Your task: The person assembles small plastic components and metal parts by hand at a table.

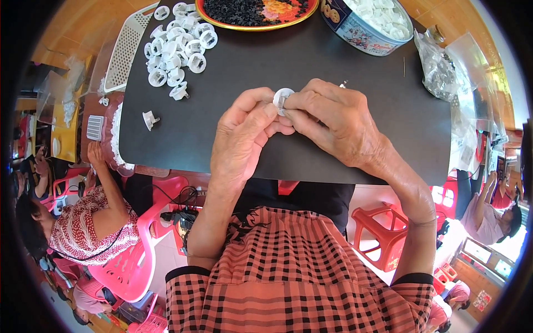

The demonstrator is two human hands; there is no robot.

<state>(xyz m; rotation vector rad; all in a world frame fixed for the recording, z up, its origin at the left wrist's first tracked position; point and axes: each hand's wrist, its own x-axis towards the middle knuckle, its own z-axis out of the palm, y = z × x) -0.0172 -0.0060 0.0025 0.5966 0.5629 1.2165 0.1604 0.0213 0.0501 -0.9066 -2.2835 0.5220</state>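
Over the near middle of the dark table, a small round white plastic part [283, 96] with a rim is held between both hands. My left hand [240, 129] pinches its left side between thumb and fingers. From the right, my right hand [337, 119] has its thumb and forefinger closed at the part's other side; whether a smaller piece sits between these fingertips is hidden. A similar white part [149, 120] lies alone on the table to the left. Beyond it is a heap of such white parts [176, 45].
A red-rimmed tray [261, 26] of small black pieces stands at the back. Beside it, a round tin [369, 40] holds white pieces. Clear plastic bags [438, 69] lie at the right edge, a white perforated basket [123, 58] at the left. Another person [91, 222] sits left.
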